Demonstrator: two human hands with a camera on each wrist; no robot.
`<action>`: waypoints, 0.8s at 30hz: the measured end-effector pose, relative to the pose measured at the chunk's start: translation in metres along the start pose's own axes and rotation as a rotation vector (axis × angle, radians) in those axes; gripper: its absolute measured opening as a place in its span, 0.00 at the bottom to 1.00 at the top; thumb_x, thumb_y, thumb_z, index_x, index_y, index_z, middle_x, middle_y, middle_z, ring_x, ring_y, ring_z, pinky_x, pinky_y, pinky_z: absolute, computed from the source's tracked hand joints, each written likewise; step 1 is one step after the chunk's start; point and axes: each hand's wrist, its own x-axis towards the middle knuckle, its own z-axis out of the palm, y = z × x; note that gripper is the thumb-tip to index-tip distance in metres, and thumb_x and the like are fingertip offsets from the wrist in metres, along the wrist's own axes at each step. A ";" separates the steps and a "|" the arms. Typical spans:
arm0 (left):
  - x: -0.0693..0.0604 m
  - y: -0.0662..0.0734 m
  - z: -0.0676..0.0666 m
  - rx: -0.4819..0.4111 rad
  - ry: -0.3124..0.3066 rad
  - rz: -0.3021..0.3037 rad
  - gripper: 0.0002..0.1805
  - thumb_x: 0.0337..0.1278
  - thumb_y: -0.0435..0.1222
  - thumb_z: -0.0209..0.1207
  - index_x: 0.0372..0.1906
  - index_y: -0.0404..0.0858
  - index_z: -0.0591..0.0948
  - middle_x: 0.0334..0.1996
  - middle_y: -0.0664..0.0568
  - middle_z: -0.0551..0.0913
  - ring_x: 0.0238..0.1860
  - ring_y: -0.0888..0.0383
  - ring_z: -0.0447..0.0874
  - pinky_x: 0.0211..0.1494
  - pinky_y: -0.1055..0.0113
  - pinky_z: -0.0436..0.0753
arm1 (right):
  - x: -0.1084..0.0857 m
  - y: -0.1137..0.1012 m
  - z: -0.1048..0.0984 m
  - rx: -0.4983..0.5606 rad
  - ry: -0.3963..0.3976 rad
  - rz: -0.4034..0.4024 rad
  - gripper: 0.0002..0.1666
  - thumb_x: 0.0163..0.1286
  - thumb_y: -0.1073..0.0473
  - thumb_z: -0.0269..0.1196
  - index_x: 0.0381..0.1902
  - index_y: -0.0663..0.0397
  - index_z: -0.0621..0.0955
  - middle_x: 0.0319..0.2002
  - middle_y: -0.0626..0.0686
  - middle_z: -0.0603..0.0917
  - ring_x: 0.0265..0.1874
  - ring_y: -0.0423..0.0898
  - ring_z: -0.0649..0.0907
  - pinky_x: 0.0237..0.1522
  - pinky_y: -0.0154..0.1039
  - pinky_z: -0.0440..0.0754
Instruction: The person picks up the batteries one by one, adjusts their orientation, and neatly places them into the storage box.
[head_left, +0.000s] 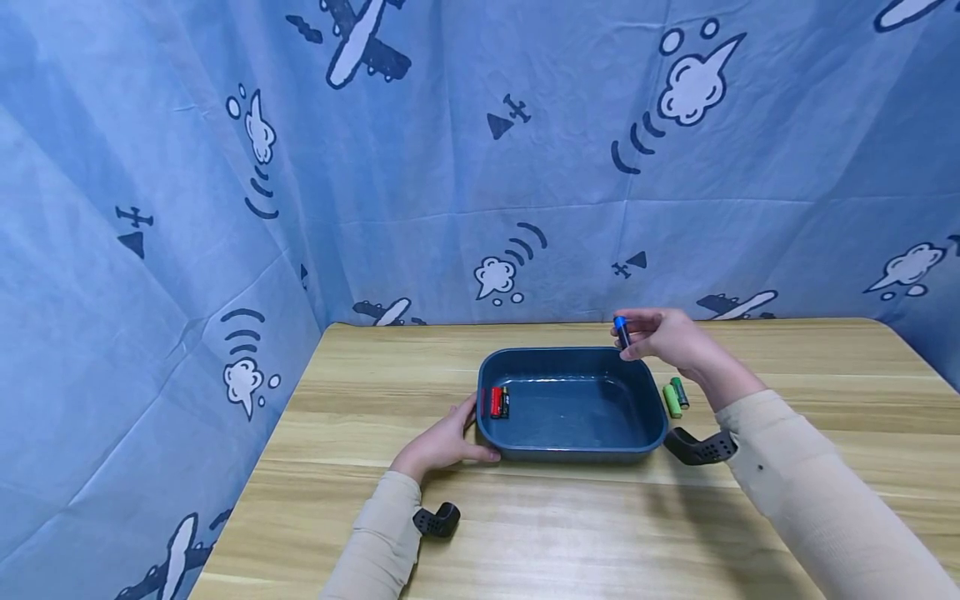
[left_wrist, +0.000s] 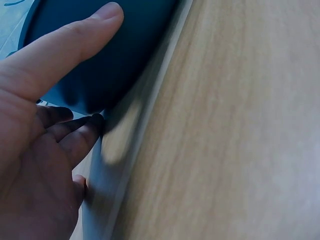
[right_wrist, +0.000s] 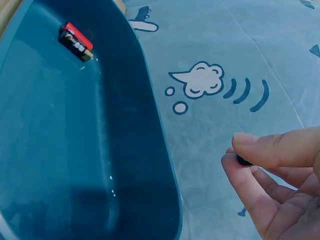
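Observation:
A dark blue rectangular bin (head_left: pixel 573 456) stands on the table. Its near left corner lies between the thumb and fingers of my left hand (head_left: pixel 438 440), which rests against the outer walls with the thumb (left_wrist: pixel 75 45) extended. Above the bin's far right corner, my right hand (head_left: pixel 663 337) pinches a blue battery (head_left: pixel 620 323) between thumb and fingertips. Only a dark end of that battery (right_wrist: pixel 243 160) shows in the right wrist view. Inside the bin, at its left end, a red battery (head_left: pixel 496 402) and a black battery (head_left: pixel 505 404) lie side by side.
To the right of the bin, a light green battery (head_left: pixel 671 402) and a darker green battery (head_left: pixel 680 392) lie on the wooden table (head_left: pixel 585 533). A blue printed curtain (head_left: pixel 420 167) hangs behind the table and along its left side.

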 end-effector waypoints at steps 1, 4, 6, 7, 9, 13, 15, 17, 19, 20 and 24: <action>0.000 0.000 0.000 0.000 0.000 0.000 0.60 0.32 0.48 0.74 0.73 0.47 0.50 0.69 0.54 0.58 0.71 0.43 0.35 0.69 0.46 0.41 | 0.000 -0.001 0.001 0.003 -0.002 0.000 0.42 0.55 0.71 0.66 0.66 0.64 0.63 0.56 0.68 0.73 0.50 0.54 0.77 0.57 0.53 0.69; 0.000 0.000 0.000 0.003 0.000 0.000 0.60 0.32 0.49 0.74 0.73 0.47 0.50 0.69 0.54 0.58 0.71 0.43 0.35 0.69 0.45 0.41 | 0.000 -0.003 0.003 -0.003 -0.008 -0.004 0.42 0.55 0.71 0.66 0.67 0.64 0.63 0.55 0.67 0.74 0.50 0.54 0.77 0.58 0.54 0.68; 0.000 0.000 0.000 0.005 0.001 0.001 0.60 0.32 0.49 0.74 0.73 0.47 0.50 0.69 0.54 0.58 0.71 0.43 0.35 0.69 0.45 0.41 | 0.000 -0.005 0.004 0.004 -0.013 -0.007 0.42 0.55 0.72 0.66 0.67 0.65 0.63 0.54 0.66 0.75 0.50 0.55 0.77 0.58 0.53 0.68; 0.000 0.000 0.000 0.006 0.002 0.000 0.60 0.32 0.49 0.74 0.73 0.47 0.50 0.69 0.54 0.58 0.71 0.43 0.35 0.69 0.45 0.41 | 0.000 -0.006 0.005 0.005 -0.015 -0.008 0.42 0.55 0.72 0.66 0.67 0.65 0.63 0.53 0.66 0.76 0.50 0.56 0.78 0.57 0.53 0.69; 0.000 0.000 0.000 0.006 0.002 -0.001 0.60 0.32 0.49 0.74 0.73 0.47 0.50 0.69 0.54 0.58 0.71 0.43 0.35 0.69 0.45 0.41 | 0.000 -0.007 0.006 0.015 -0.015 -0.004 0.42 0.55 0.73 0.66 0.67 0.64 0.63 0.52 0.65 0.76 0.50 0.57 0.78 0.58 0.53 0.69; 0.000 -0.001 0.000 0.001 0.000 0.006 0.60 0.33 0.48 0.74 0.73 0.48 0.50 0.69 0.54 0.58 0.71 0.44 0.36 0.69 0.46 0.41 | 0.002 -0.009 0.008 0.015 -0.010 -0.001 0.41 0.55 0.73 0.65 0.66 0.64 0.63 0.52 0.66 0.76 0.50 0.57 0.78 0.58 0.53 0.68; 0.000 -0.001 0.000 -0.001 -0.001 0.008 0.60 0.33 0.48 0.74 0.73 0.48 0.51 0.69 0.54 0.58 0.71 0.44 0.36 0.69 0.46 0.41 | 0.002 -0.009 0.009 0.015 -0.010 -0.005 0.40 0.56 0.73 0.65 0.66 0.64 0.64 0.52 0.66 0.76 0.50 0.57 0.78 0.58 0.53 0.68; 0.000 -0.001 0.000 0.000 -0.001 0.008 0.60 0.33 0.47 0.74 0.73 0.48 0.51 0.69 0.54 0.58 0.71 0.44 0.36 0.69 0.46 0.41 | 0.003 -0.010 0.010 0.015 -0.013 -0.013 0.40 0.55 0.73 0.65 0.66 0.64 0.64 0.53 0.66 0.76 0.49 0.57 0.78 0.57 0.53 0.69; 0.000 -0.001 0.000 0.001 0.000 0.005 0.60 0.33 0.48 0.74 0.73 0.47 0.51 0.69 0.54 0.58 0.71 0.44 0.36 0.69 0.46 0.41 | 0.003 -0.010 0.010 0.016 -0.015 -0.021 0.40 0.55 0.73 0.65 0.66 0.65 0.64 0.52 0.66 0.76 0.49 0.57 0.78 0.57 0.53 0.69; 0.000 -0.001 0.000 0.000 0.001 0.006 0.60 0.33 0.48 0.74 0.73 0.47 0.51 0.69 0.54 0.58 0.71 0.44 0.36 0.69 0.46 0.41 | 0.003 -0.010 0.010 0.021 -0.017 -0.024 0.40 0.55 0.73 0.65 0.66 0.65 0.64 0.52 0.65 0.77 0.49 0.57 0.79 0.57 0.53 0.69; 0.001 -0.002 0.001 -0.003 0.003 0.012 0.60 0.33 0.47 0.74 0.73 0.47 0.51 0.69 0.54 0.58 0.71 0.44 0.36 0.69 0.47 0.40 | 0.003 -0.011 0.012 0.021 -0.021 -0.037 0.40 0.55 0.73 0.65 0.65 0.65 0.64 0.50 0.64 0.77 0.49 0.58 0.79 0.56 0.52 0.71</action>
